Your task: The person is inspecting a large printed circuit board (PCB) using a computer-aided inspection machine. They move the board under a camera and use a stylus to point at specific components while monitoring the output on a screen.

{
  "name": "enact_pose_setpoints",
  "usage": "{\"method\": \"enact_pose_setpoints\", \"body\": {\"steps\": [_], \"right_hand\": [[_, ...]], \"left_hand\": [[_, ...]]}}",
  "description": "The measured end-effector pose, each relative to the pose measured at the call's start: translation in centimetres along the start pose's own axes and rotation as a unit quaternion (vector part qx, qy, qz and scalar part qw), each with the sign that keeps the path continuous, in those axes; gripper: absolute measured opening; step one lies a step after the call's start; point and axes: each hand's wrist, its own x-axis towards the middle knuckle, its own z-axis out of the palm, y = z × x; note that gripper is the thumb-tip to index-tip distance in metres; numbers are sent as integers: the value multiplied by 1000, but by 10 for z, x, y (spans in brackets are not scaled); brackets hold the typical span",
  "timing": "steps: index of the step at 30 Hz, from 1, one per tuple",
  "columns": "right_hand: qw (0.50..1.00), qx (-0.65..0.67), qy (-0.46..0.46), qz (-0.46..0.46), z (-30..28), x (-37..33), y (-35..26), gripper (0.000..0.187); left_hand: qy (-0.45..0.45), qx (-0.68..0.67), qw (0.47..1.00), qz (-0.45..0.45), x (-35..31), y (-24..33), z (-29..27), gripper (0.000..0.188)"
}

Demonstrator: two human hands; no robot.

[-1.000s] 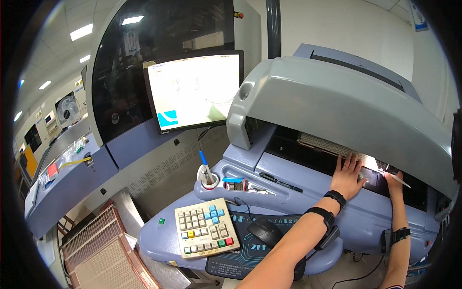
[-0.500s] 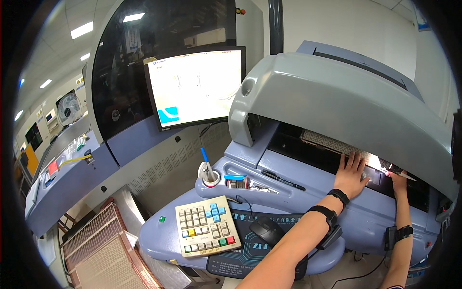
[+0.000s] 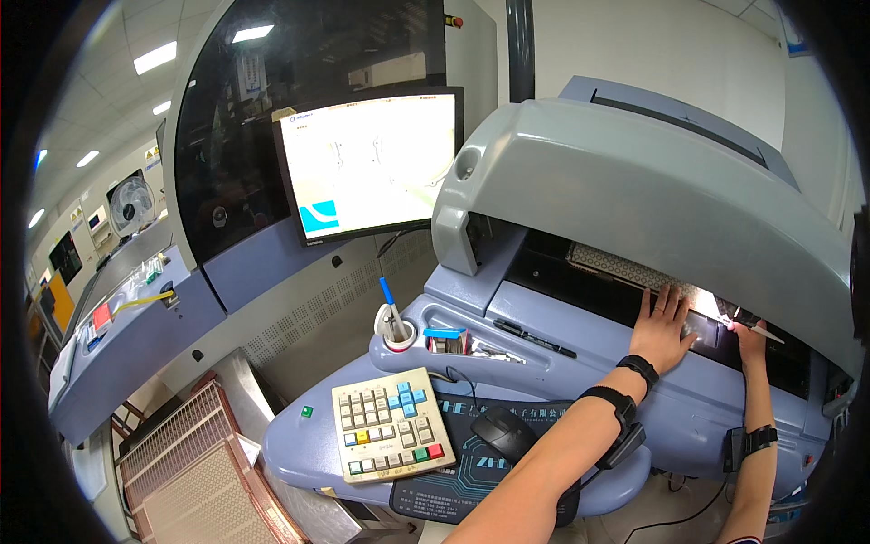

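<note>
Your left hand (image 3: 660, 328) lies flat, fingers spread, on the dark work surface (image 3: 634, 308) inside the machine's opening, gripping nothing. Your right hand (image 3: 749, 337) reaches in just beside it and pinches a thin light strip (image 3: 759, 332) that runs left to right, its far end pointing toward the right. Overhead, the raised grey hood (image 3: 634, 190) overhangs both hands and cuts off the view deeper in. On the ledge to your left stands a white cup (image 3: 395, 334) holding a blue pen (image 3: 388, 295), with a black pen (image 3: 535, 338) lying along the ledge. Nearer you sit a keypad (image 3: 391, 437) with coloured keys and a black mouse (image 3: 504, 432) on its mat (image 3: 471, 467). A lit monitor (image 3: 372, 163) stands behind.
</note>
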Motion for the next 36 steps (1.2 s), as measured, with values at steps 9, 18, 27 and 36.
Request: {"method": "enact_pose_setpoints", "body": {"steps": [9,18,27,36], "right_hand": [[999,31,3,12,2,0,5,56],[1000,-7,-2,15,-3,6,22,67],[999,-9,29,-13,-13,6,28,71],[997,-21,37,-63,8,-9,-14,50]], "left_hand": [[-4,-6,1000,-2,-1,-2,-2,66],[3,-10,1000,-3,-1,-2,0,66],[10,-19,1000,4,2,2,2,67],[1,-10,1000,-3,-1,0,0,67]]}}
